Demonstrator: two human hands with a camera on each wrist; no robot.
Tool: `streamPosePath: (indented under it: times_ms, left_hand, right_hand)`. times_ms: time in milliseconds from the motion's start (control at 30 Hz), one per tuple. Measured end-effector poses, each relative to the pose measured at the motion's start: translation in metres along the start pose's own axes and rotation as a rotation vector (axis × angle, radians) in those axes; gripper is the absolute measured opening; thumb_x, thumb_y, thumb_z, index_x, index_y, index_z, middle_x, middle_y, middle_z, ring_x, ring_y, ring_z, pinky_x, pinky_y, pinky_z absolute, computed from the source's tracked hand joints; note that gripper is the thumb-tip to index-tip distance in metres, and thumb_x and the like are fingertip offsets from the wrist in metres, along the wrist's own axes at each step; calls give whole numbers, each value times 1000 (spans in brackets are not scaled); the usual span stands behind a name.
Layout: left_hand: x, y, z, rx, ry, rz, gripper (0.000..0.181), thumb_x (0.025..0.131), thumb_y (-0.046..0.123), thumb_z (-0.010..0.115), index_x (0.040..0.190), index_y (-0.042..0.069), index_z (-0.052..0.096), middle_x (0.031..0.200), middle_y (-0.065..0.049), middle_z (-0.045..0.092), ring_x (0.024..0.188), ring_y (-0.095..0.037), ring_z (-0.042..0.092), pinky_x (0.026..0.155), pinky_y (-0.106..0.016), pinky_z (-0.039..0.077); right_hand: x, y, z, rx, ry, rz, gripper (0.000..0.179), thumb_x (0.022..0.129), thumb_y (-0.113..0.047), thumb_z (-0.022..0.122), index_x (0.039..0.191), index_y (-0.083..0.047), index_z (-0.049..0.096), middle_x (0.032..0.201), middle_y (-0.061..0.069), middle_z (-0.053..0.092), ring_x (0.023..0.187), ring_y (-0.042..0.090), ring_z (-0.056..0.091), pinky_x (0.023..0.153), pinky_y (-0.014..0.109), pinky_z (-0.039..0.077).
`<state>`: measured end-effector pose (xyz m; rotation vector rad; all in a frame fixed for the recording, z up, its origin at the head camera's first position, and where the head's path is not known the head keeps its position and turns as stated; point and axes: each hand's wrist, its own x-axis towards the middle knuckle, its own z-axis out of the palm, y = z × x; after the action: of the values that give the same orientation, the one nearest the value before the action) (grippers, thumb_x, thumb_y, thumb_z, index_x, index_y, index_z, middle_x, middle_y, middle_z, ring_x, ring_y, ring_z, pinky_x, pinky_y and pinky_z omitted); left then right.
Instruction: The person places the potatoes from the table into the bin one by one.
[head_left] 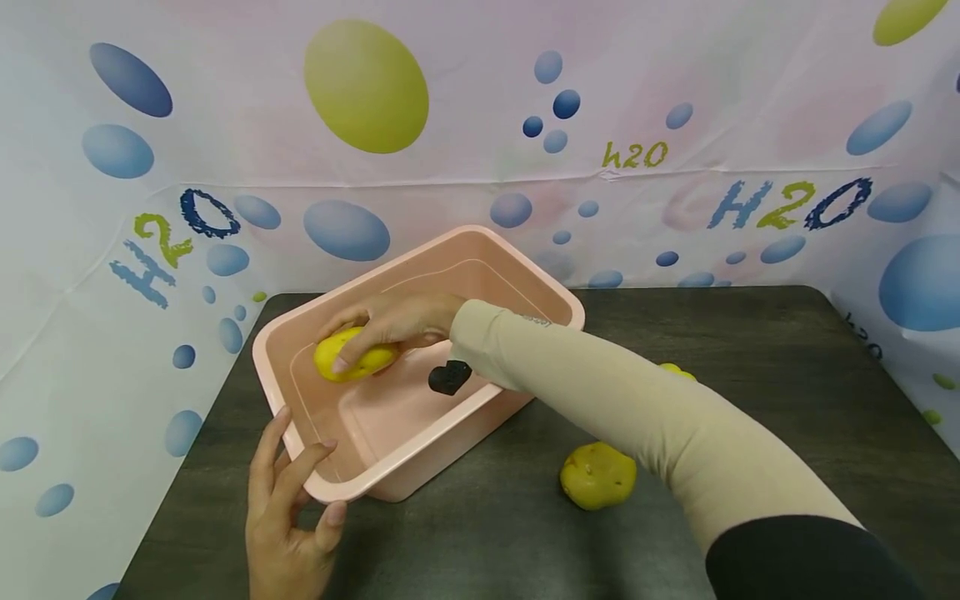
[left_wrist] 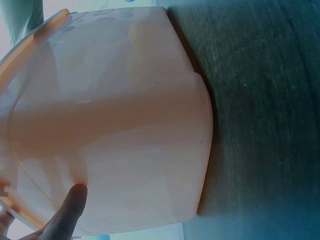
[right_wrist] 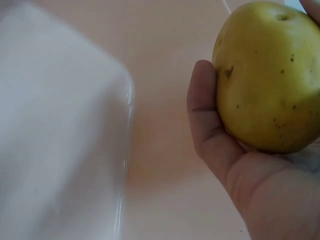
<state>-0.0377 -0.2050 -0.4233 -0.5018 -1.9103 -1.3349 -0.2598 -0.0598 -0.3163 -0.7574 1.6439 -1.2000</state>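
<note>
Over the left part of a pink plastic basin (head_left: pixel 465 417), my right hand (head_left: pixel 405 321) grips a yellow potato (head_left: pixel 352 354) from above. In the right wrist view the thumb curls along the side of this potato (right_wrist: pixel 270 80), whose skin has dark specks. At the basin's near left corner, my left hand (head_left: pixel 288 508) holds the rim, one finger over the edge and the thumb outside. The left wrist view shows the outer wall (left_wrist: pixel 125 165) with a digit (left_wrist: pixel 72 205) against or close to it.
A second potato (head_left: pixel 597 477) lies on the dark wood-grain table (head_left: pixel 480 542) right of the basin. Behind the right sleeve (head_left: pixel 637 383) another yellow thing (head_left: pixel 677 370) is mostly hidden. A patterned sheet (head_left: pixel 465 108) hangs behind the table.
</note>
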Motion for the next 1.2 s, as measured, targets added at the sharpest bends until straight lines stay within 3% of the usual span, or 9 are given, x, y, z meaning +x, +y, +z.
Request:
streamPosePath:
  times_ms: [200, 400, 533, 633, 733, 967, 1200]
  left_hand:
    - [0, 1, -1, 7, -6, -2, 48, 100, 27, 72, 123, -15, 63, 164, -26, 34, 132, -16, 57, 91, -7, 54]
    - [-2, 1, -2, 15, -8, -16, 47, 100, 26, 73, 123, -14, 64, 165, -26, 33, 130, -15, 57, 90, -7, 54]
    - [-1, 0, -1, 1, -6, -3, 47, 100, 25, 73, 123, -15, 63, 165, -26, 33, 131, -16, 58, 91, -8, 54]
    - [-1, 0, -1, -1, -7, 5, 48, 100, 26, 73, 123, -15, 63, 164, -26, 33, 131, -16, 57, 92, -9, 55]
    - [-1, 0, -1, 6, -8, 7, 49, 100, 28, 72, 123, -15, 63, 164, -26, 33, 132, -16, 57, 92, -9, 55]
    - [0, 0, 1, 1, -1, 17, 50, 101, 27, 71, 123, -16, 62, 164, -28, 33, 133, -17, 57, 93, -9, 54]
    - [0, -1, 1, 1, -6, 21, 50, 101, 28, 71, 123, -16, 62, 164, -28, 32, 134, -17, 56, 94, -10, 54]
  right_hand:
    - [0, 0, 0, -6, 2, -14, 58, 95, -19, 74, 150, -13, 55, 126, 4, 65, 108, 16, 65, 94, 27, 61]
    - [0, 0, 0, 88, 14, 57, 52, 98, -15, 72, 147, -9, 56, 126, 6, 67, 104, 19, 68, 108, 45, 57]
    - [-1, -1, -1, 88, 47, 95, 50, 98, -14, 72, 146, -9, 56, 133, 4, 66, 122, 26, 65, 110, 44, 56]
    - [-3, -3, -4, 53, 69, 91, 52, 98, -17, 73, 147, -9, 56, 134, 2, 65, 137, 32, 58, 108, 41, 57]
    - [-8, -6, -6, -6, 71, 93, 55, 97, -23, 73, 148, -11, 55, 133, 0, 65, 141, 34, 55, 108, 40, 57]
    - [-19, -14, -9, -108, 59, 81, 58, 96, -31, 73, 148, -14, 55, 135, -3, 65, 137, 25, 58, 104, 36, 56]
    - [-37, -17, -12, -129, 42, 28, 54, 97, -33, 70, 147, -17, 57, 141, -4, 60, 135, 21, 59, 112, 42, 51]
